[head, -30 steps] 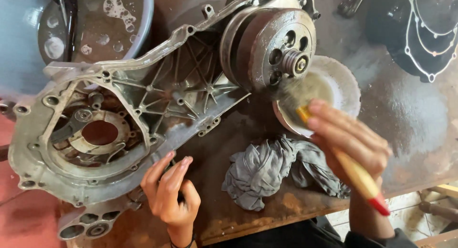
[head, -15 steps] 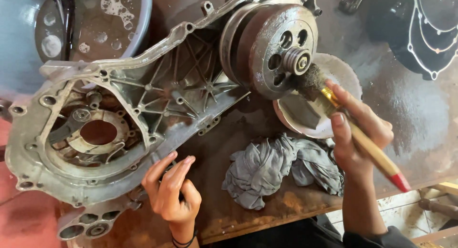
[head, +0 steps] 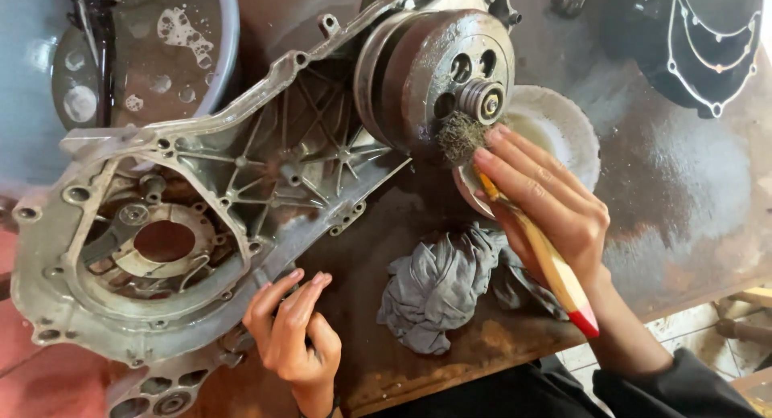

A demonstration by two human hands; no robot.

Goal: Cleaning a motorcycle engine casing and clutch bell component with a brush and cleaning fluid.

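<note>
Head view: right hand [head: 547, 209] grips brush [head: 531, 233], bristles on clutch drum [head: 442, 72]; left hand [head: 293, 329] open, fingertips touching engine casing [head: 201, 193].

On the workbench [head: 691, 217] we have the engine casing [head: 201, 201] lying across the left, its clutch drum [head: 442, 72] at the far right end. Behind its left part sits a basin [head: 145, 56]. A bowl [head: 563, 129] lies just right of the drum, touching it or not (we cannot tell). A rag [head: 442, 289] lies before the drum, and a cover with gasket [head: 700, 48] sits at far right.
</note>
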